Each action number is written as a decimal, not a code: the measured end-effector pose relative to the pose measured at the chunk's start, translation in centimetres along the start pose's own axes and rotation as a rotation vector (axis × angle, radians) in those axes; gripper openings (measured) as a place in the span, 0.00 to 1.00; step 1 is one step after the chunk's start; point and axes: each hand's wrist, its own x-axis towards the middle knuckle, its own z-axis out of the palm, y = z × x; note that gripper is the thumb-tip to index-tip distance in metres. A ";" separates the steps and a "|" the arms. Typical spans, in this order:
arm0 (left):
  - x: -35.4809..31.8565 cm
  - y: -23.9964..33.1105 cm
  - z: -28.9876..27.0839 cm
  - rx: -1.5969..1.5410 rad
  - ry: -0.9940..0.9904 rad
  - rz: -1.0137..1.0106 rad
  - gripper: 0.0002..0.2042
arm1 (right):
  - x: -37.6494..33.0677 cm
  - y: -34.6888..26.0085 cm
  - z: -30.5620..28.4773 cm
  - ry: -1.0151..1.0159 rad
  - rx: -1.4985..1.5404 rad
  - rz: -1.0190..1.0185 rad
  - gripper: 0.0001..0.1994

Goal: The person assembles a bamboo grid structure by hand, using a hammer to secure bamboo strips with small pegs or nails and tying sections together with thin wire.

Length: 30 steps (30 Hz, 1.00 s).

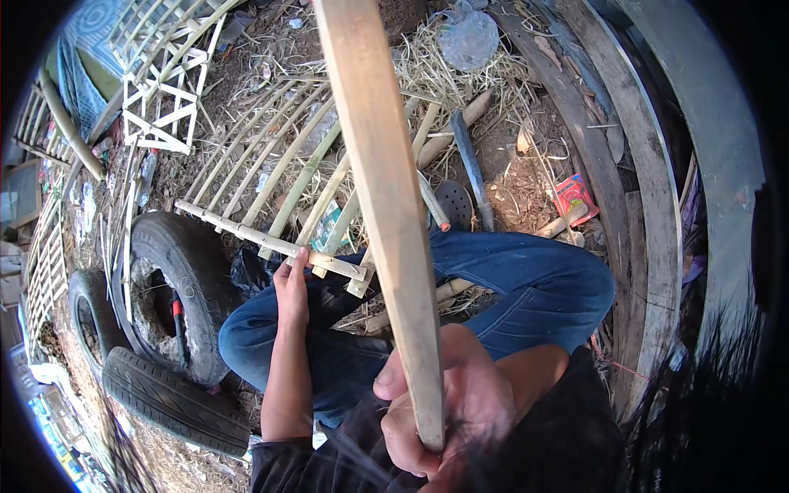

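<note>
The right hand [440, 407] is closed around a long bamboo slat [386, 197], which rises close to the camera and runs out past the top edge. The left hand [292, 283] grips the near end of a pale bamboo crosspiece [263, 240] on a fan of bamboo strips [271, 156] lying on the littered ground, over blue-jeaned knees. Old tyres [177, 279] lie to the left, and what may be a machete [470, 160] rests beyond the knees.

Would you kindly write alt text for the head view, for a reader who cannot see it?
A seated person's right hand grips a long bamboo slat held up close to the camera, while the left hand holds the crossbar of a bamboo frame lying on straw-littered ground. Old tyres lie to the left.
</note>
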 end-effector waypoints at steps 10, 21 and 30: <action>0.0 1.6 -0.5 -0.491 0.016 -0.086 0.12 | -2.0 -2.1 -1.7 0.506 -0.191 0.032 0.42; 1.8 12.2 1.4 -0.575 0.057 0.121 0.10 | -3.8 -3.2 -3.4 0.837 -0.438 0.043 0.24; 4.6 22.4 4.0 -0.187 -0.012 0.229 0.23 | -5.6 -2.8 -4.5 0.855 -0.471 -0.032 0.22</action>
